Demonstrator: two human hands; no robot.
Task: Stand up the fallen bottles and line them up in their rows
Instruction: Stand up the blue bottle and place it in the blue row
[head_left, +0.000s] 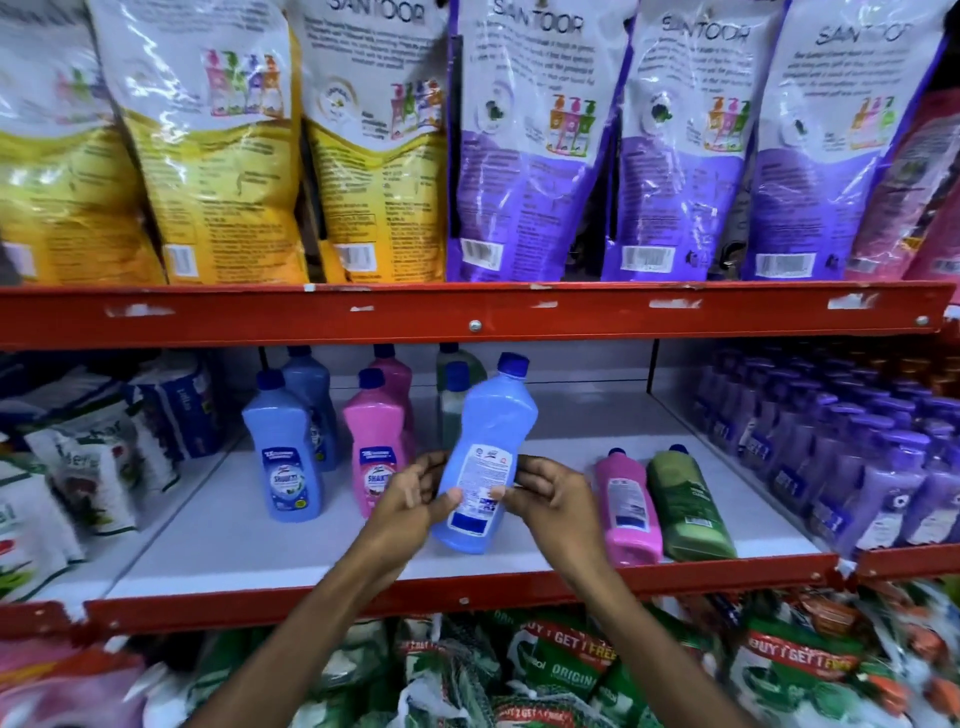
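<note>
Middle shelf (291, 540), white board with a red front lip, scanned left to right.

Far left: we see soft refill packs (78, 483) leaning in a loose pile, partly over the shelf edge.

Next, a blue bottle (284, 457) stands upright with its front label toward us; a second blue one sits close behind it. Just to its right a pink bottle (375, 447) stands upright, again with another pink one behind. A green bottle (451, 410) stands further back, mostly hidden.

Centre: we hold a light blue bottle (485, 457) above the shelf, cap up and tilted a little to the right, back label facing us. Our left hand (410, 499) wraps its lower left side, thumb laid across the label, fingers curled behind. Our right hand (550, 493) closes on the lower right side, thumb tip on the label edge. Both hands are clamped on it; its base looks just clear of the board, though we cannot tell for certain.

Right of the hands: a pink bottle lying flat (626, 509), cap pointing to the back, base near the front lip. Touching its right side, a green bottle lying flat (685, 504), same direction.

Far right: dense rows of purple bottles (857, 447), all upright.

Upper shelf: yellow pouches (208, 171) left, purple pouches (530, 166) right.
</note>
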